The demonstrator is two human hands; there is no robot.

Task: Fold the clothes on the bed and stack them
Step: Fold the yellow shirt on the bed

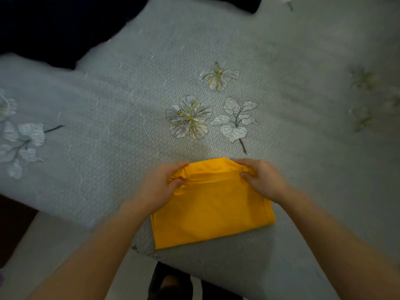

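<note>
**Both hands pinch the far edge of the yellow garment**

I see the yellow garment [213, 210] lying on the near part of the bed [121, 100], folded into a rough rectangle, its near edge close to the edge of the mattress. My left hand [161, 187] is closed on its far left corner, thumb on top and fingers curled behind the cloth. My right hand [263, 180] grips the far right corner the same way. I judge that the two corners are held so the far edge stays level, either for one more fold toward me or for lifting the piece whole; which of the two I cannot tell.

The cloth looks thin and soft, a plain matte knit. It bunches into small gathers between my hands, while the lower half lies smooth with crisp side edges. The bedcover is grey, finely ribbed, printed with pale flowers [189, 118] and leaves. A dark garment [60, 24] lies at the far left, well apart, apparently not yet folded. No stack is in sight.
</note>
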